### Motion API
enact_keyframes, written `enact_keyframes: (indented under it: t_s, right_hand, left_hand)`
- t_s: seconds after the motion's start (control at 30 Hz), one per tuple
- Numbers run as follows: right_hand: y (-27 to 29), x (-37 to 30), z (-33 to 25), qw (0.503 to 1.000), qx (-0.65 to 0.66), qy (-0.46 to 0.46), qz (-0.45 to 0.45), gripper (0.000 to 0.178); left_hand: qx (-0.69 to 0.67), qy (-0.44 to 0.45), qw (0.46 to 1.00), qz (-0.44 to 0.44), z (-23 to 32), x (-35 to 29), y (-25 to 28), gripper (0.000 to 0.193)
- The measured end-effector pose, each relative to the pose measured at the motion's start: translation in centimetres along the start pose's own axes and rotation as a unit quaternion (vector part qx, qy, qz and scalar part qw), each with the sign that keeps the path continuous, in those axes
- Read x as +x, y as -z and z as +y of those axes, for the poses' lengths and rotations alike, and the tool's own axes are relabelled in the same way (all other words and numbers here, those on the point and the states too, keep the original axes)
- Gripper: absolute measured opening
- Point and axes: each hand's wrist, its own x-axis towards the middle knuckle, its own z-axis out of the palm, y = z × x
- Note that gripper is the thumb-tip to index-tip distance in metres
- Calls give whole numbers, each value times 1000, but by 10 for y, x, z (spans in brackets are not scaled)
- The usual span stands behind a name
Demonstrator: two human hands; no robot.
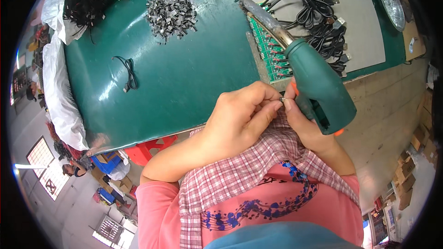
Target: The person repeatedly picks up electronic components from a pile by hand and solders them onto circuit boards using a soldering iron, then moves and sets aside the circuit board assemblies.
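Both my hands meet in front of my body, near the table's front edge. The fingertips of my left hand [244, 113] pinch a tiny dark and metallic connector [282, 99]. On its other side, the thumb of my right hand [302, 122] presses the same small piece. A large green-handled soldering gun [320, 83] with orange parts crosses over my right hand, its long dark tip pointing to the upper left. It covers most of my right fingers, and I cannot tell whether they touch it.
A heap of small metal connectors [171, 14] and one coiled black cable [129, 74] lie on the green table [184, 78]. Farther right are green circuit boards [272, 50], bundled USB cables [311, 11] on a grey board [364, 27], and a round metal dish [391, 4]. White bags [62, 87] line the left edge.
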Motion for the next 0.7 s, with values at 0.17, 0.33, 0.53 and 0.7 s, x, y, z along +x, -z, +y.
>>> enact_keyframes:
  t_s: [0.17,0.33,0.53,0.7]
  right_hand:
    - [-2,6,9,979,-158,129,-10,35]
    - [2,4,10,985,-141,96,-37,34]
    - [14,-5,11,981,-177,64,-44,34]
    - [33,-35,17,997,6,-61,-56,50]
  left_hand:
    - [-8,57,998,-32,6,2,3,8]
    - [-73,151,985,-48,6,5,3,6]
    - [-136,192,971,48,-7,27,6,10]
    - [-81,247,964,56,-10,44,19,16]
